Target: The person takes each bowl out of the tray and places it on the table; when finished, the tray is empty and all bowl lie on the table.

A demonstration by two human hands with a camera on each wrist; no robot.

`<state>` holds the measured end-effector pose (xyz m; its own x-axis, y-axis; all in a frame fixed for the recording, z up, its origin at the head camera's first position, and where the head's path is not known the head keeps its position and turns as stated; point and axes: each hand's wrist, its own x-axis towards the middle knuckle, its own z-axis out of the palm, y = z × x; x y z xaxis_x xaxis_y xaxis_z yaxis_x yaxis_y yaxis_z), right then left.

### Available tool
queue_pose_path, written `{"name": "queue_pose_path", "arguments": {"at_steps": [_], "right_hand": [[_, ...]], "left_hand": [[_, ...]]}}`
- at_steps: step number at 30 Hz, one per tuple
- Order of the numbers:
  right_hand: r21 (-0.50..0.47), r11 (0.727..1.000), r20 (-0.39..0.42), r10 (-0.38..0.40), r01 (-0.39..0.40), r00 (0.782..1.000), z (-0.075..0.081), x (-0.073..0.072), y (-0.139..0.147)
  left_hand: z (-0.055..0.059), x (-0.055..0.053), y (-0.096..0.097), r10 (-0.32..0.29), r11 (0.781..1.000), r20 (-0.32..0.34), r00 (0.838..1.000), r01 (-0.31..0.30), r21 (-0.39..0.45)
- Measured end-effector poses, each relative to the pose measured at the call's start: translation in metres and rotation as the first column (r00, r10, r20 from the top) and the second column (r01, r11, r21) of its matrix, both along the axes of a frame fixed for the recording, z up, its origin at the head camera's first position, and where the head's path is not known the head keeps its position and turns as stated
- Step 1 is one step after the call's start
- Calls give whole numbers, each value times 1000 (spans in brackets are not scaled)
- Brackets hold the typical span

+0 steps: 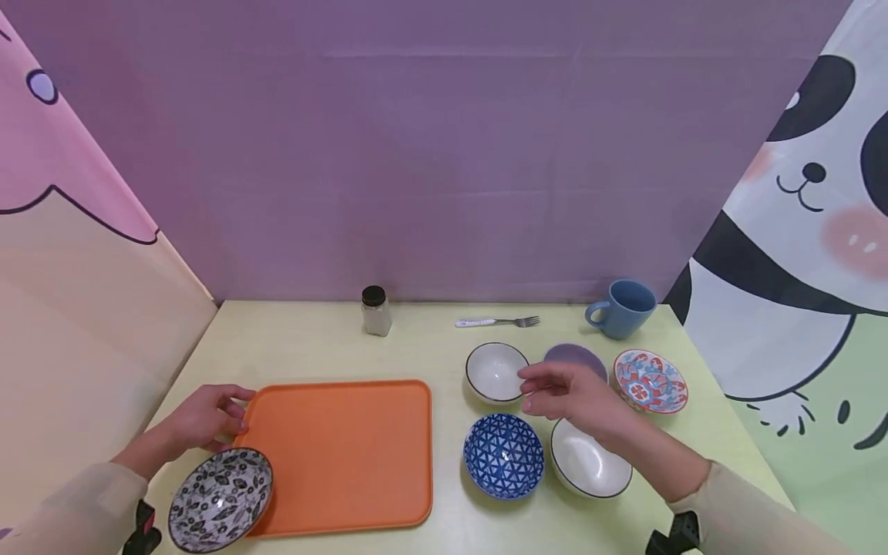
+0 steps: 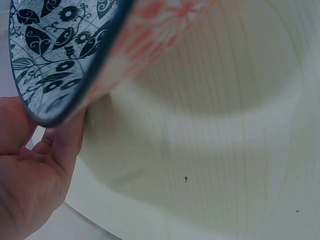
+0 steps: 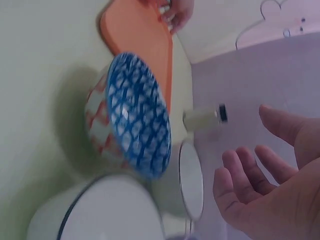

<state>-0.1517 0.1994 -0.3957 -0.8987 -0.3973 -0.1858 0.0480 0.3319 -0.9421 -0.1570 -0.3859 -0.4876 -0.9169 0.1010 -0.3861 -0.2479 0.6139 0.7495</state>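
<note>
At the upper left corner of the orange tray (image 1: 340,455), my left hand (image 1: 208,420) grips the rim with bent fingers. The leaf-patterned bowl (image 1: 220,501) stands just in front of this hand, overlapping the tray's left edge in the head view; in the left wrist view the bowl hides the fingertips. My right hand (image 1: 572,397) holds nothing, its fingers loosely spread beside the small white bowl (image 1: 494,370). Below them are a blue triangle-patterned bowl (image 1: 504,455) and a larger white bowl (image 1: 590,461). In the right wrist view the thumb stands apart from the fingers.
A purple bowl (image 1: 574,356) is partly behind my right hand, with a red-and-blue patterned bowl (image 1: 650,381) to its right. Along the back stand a black-capped jar (image 1: 376,312) and a blue mug (image 1: 622,310), with a fork (image 1: 497,321) lying between them.
</note>
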Motion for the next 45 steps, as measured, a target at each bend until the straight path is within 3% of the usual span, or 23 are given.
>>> {"name": "queue_pose_path", "arguments": {"at_steps": [8, 14, 27, 31, 35, 40, 45], "right_hand": [[-12, 996, -5, 90, -90, 996, -4, -6, -63], [-45, 989, 38, 145, -143, 989, -12, -4, -106], [-142, 976, 111, 179, -163, 977, -37, 4, -190], [-134, 973, 110, 205, -190, 973, -45, 8, -210], [-141, 960, 122, 261, -243, 958, -55, 12, -228], [-172, 936, 182, 337, -307, 924, -62, 19, -248], [-172, 932, 218, 351, -319, 911, -69, 27, -265]], "left_hand": [[1, 1, 0, -1, 1000, -1, 1000, 1, -12], [4, 1, 4, -6, 1000, -3, 1000, 6, -27], [2, -1, 4, -6, 1000, -6, 1000, 6, -26], [2, -1, 3, -10, 1000, -9, 1000, 10, -28], [1, -1, 4, -3, 999, -1, 1000, 3, -33], [0, -1, 3, -2, 999, 2, 1000, 2, -36], [2, -3, 4, 3, 999, 11, 1000, -2, -34]]}}
